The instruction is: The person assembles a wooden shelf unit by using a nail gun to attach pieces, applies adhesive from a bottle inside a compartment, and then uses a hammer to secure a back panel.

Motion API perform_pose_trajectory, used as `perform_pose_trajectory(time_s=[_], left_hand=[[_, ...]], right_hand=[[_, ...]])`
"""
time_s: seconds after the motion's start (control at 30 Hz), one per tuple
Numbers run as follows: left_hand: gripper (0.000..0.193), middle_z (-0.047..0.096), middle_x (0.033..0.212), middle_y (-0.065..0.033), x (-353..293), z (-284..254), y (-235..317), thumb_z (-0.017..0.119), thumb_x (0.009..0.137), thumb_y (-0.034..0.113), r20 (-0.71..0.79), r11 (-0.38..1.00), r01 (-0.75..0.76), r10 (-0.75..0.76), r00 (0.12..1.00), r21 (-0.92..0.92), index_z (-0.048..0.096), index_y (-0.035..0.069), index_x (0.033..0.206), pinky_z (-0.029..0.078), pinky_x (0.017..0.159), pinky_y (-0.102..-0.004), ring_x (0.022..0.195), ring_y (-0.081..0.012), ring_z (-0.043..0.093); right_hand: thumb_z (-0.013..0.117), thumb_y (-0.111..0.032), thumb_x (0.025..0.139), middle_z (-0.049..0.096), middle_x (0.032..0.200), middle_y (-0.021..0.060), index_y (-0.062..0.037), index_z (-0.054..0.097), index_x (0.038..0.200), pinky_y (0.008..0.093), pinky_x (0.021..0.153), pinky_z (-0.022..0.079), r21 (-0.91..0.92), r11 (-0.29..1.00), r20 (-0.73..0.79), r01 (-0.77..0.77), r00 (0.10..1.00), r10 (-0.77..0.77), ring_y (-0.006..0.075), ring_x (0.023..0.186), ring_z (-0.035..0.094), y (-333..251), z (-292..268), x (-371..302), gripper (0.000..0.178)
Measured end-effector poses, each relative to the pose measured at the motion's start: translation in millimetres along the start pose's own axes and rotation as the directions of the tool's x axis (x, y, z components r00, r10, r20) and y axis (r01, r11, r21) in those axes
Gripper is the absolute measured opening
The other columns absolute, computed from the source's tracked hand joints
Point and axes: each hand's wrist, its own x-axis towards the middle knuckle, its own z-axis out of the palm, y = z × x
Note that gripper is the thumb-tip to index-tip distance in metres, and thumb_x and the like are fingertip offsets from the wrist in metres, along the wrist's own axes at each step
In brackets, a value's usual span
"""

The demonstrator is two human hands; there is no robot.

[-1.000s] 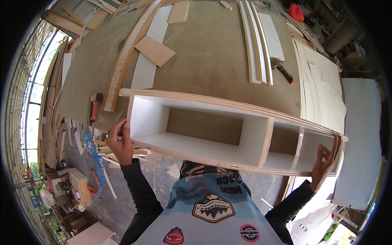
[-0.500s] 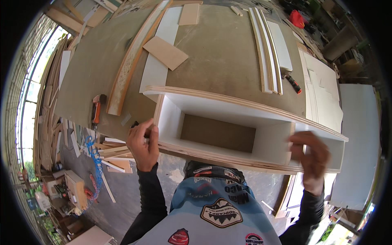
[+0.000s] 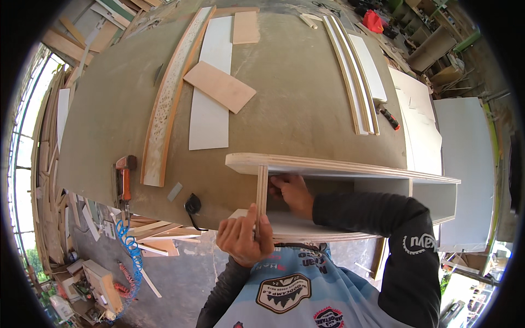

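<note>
A long plywood box with white inner faces lies across the near side of the worktable, split by an upright divider. My left hand is closed around the near part of its left end panel, thumb and fingers at the panel's edge. My right hand reaches across into the left compartment, its fingers curled against that panel's inner face near the far corner. What those fingertips hold, if anything, is hidden. The right sleeve covers much of the compartment.
On the worktable lie an orange nail gun, a black tape measure, a long board, a white panel, bare wood pieces, white strips and a utility knife. A blue coiled hose hangs at the left.
My right hand has moved left from the divider into the left compartment. The box's left end has shifted right and nearer me, with my left hand still at its end panel.
</note>
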Motion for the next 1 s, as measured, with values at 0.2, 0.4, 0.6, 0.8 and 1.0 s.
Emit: perform_pose_trajectory(time_s=[0.2, 0.4, 0.6, 0.8, 1.0], left_hand=[[0.033, 0.052, 0.054, -0.0016, -2.6, -1.1, -8.9, 0.067, 0.079, 0.015, 0.002, 0.997, -0.080, 0.080, 0.997, 0.011, 0.074, -0.006, 0.105, 0.035, 0.050, -0.0300, 0.044, -0.0173, 0.045], [0.038, 0.053, 0.053, -0.0033, -4.3, -4.6, -6.6, 0.066, 0.076, 0.016, 0.043, 0.999, -0.043, 0.042, 0.998, 0.012, 0.074, -0.008, 0.104, 0.035, 0.052, -0.0310, 0.044, -0.0189, 0.043], [0.039, 0.053, 0.054, -0.0037, -2.9, -7.1, -3.9, 0.066, 0.072, 0.012, 0.079, 1.000, -0.020, 0.019, 0.997, 0.019, 0.073, -0.009, 0.103, 0.035, 0.053, -0.0316, 0.044, -0.0195, 0.042], [0.039, 0.054, 0.055, -0.0019, -2.3, -13.4, -5.7, 0.066, 0.073, 0.012, 0.137, 0.998, -0.035, 0.028, 0.990, 0.053, 0.073, -0.007, 0.107, 0.039, 0.054, -0.0298, 0.045, -0.0169, 0.044], [0.038, 0.054, 0.055, -0.0011, -2.0, -13.2, -4.3, 0.066, 0.074, 0.012, 0.138, 0.997, -0.030, 0.020, 0.990, 0.073, 0.073, -0.006, 0.107, 0.040, 0.054, -0.0291, 0.046, -0.0162, 0.046]], right_hand=[[0.065, -0.013, 0.097, 0.064, 0.080, 0.0024, -0.0021, 0.067, 0.093, 0.0276, 0.060, 0.047, 0.108, 0.994, -0.128, -0.005, 0.992, 0.019, 0.0107, 0.068, 0.056, -4.9, 20.9, -4.4, 0.012], [0.064, -0.016, 0.098, 0.055, 0.077, -0.0020, -0.0080, 0.060, 0.095, 0.0275, 0.060, 0.044, 0.229, 0.969, -0.055, -0.098, 0.992, 0.113, 0.0096, 0.067, 0.049, 3.7, 24.8, -2.8, 0.010], [0.047, -0.035, 0.107, 0.059, 0.094, 0.0068, -0.0072, 0.061, 0.105, 0.0373, 0.077, 0.048, 0.180, 0.977, -0.009, -0.118, 0.993, 0.122, 0.0173, 0.083, 0.055, 20.8, 26.2, 1.6, 0.031], [0.045, -0.035, 0.106, 0.062, 0.100, 0.0097, -0.0064, 0.062, 0.109, 0.0398, 0.081, 0.049, 0.166, 0.980, 0.042, -0.112, 0.993, 0.106, 0.0201, 0.088, 0.058, 24.4, 18.7, 0.4, 0.033], [0.046, -0.034, 0.106, 0.062, 0.100, 0.0094, -0.0066, 0.062, 0.109, 0.0397, 0.081, 0.049, 0.156, 0.979, 0.063, -0.134, 0.990, 0.125, 0.0198, 0.089, 0.058, 26.7, 14.8, -1.4, 0.032]])
